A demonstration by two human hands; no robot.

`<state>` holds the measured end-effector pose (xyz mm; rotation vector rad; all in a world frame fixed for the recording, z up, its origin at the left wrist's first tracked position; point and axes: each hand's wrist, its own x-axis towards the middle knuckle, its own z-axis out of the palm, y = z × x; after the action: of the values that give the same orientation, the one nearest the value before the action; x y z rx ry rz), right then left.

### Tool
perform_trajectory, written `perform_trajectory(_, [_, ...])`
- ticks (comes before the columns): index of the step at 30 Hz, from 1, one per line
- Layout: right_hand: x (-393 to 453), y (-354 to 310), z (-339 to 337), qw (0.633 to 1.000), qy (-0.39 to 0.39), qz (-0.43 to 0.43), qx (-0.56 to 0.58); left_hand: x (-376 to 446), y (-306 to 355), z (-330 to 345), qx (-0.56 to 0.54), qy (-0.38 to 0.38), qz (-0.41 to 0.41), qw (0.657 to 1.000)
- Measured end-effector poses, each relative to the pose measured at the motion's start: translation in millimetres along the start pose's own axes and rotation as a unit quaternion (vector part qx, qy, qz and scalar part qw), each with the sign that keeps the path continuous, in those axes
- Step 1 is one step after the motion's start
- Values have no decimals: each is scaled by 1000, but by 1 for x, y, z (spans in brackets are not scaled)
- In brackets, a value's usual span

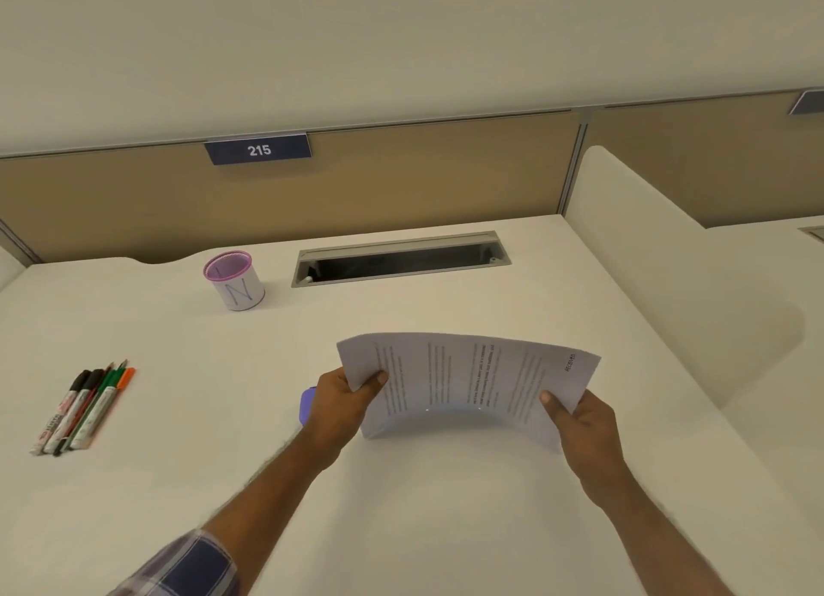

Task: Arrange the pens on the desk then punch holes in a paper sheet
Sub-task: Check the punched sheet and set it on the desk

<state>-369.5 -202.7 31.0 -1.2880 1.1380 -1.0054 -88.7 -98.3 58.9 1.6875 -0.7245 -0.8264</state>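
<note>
A printed paper sheet [463, 381] is held up above the white desk [401, 506], bowed so its middle sags toward me. My left hand [343, 404] grips its left edge and my right hand [579, 421] grips its right edge, thumbs on top. Two small holes show near the sheet's lower edge. A purple hole punch [306, 404] sits on the desk, mostly hidden behind my left hand. Several pens and markers [84, 408] lie side by side in a neat row at the desk's left.
A white pen cup with a purple rim [235, 280] stands at the back left. An open cable tray slot [401, 259] runs along the back of the desk. A white divider panel [660, 256] borders the right side.
</note>
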Motion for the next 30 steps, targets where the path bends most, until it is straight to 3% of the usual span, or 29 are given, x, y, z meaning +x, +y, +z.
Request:
perform_trajectory(5, [5, -5, 3, 998, -28, 46, 15, 21, 26, -2, 73, -21, 49, 996])
perform_trajectory(10, [-1, 1, 16, 983, -44, 141, 111, 27, 30, -2, 137, 134, 9, 981])
perform_trajectory(15, [-8, 9, 31, 949, -34, 194, 247, 3, 9, 2, 54, 218, -16, 974])
perform_trajectory(18, [-11, 10, 43, 922, -17, 218, 320, -15, -6, 10, -6, 202, -72, 977])
perform_trajectory(21, [-13, 9, 55, 901, -5, 231, 368, -31, -13, 22, -101, 114, -113, 982])
perform_trajectory(26, [-22, 5, 78, 882, 15, 232, 410, -45, -8, 32, -175, -2, -89, 980])
perform_trajectory(30, [-31, 2, 93, 879, 11, 225, 421, -43, 4, 31, -184, 2, -79, 980])
